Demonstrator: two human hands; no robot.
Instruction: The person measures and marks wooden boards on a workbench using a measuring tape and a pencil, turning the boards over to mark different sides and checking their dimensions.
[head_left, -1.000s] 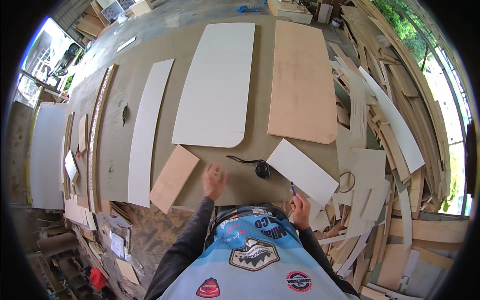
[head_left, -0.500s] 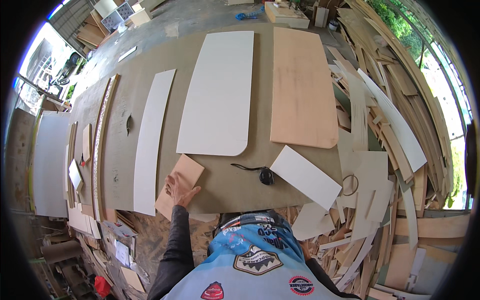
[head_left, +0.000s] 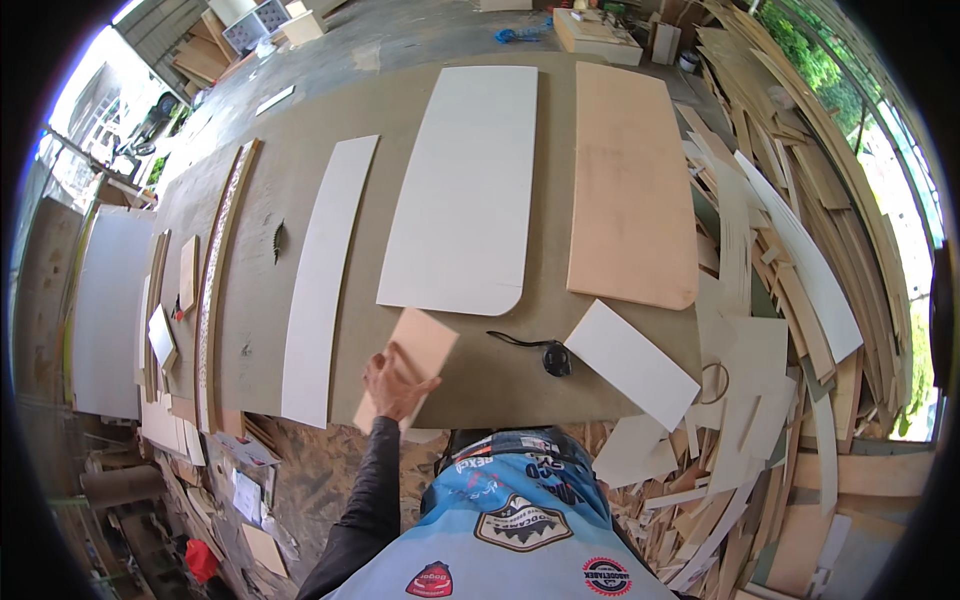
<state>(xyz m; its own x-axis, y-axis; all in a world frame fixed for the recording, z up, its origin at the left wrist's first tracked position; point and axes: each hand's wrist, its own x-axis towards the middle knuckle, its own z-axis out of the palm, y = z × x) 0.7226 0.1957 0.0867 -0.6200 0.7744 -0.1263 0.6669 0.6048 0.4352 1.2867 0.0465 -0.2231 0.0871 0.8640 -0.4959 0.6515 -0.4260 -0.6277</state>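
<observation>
Tan and short, a board [head_left: 424, 345] is slanting at the table's [head_left: 500, 400] near edge; the left hand [head_left: 396, 388] is gripping across it. Positioning seems under way, calling for steady pressure. The right hand isn't showing.

A broad greenish-brown tabletop [head_left: 490, 388] carries flat boards all around the left hand [head_left: 398, 387]. Under the hand is a small tan board [head_left: 425, 340], its near end at the table edge. Left of the hand lies a narrow white board [head_left: 331, 285], and farther left, a long wooden strip [head_left: 213, 315]. Beyond the hand rests a big white panel [head_left: 460, 195]; beyond and rightward, a tan panel [head_left: 633, 185]. To its right sit a black tape measure [head_left: 556, 360] and a white rectangular board [head_left: 633, 363].
</observation>
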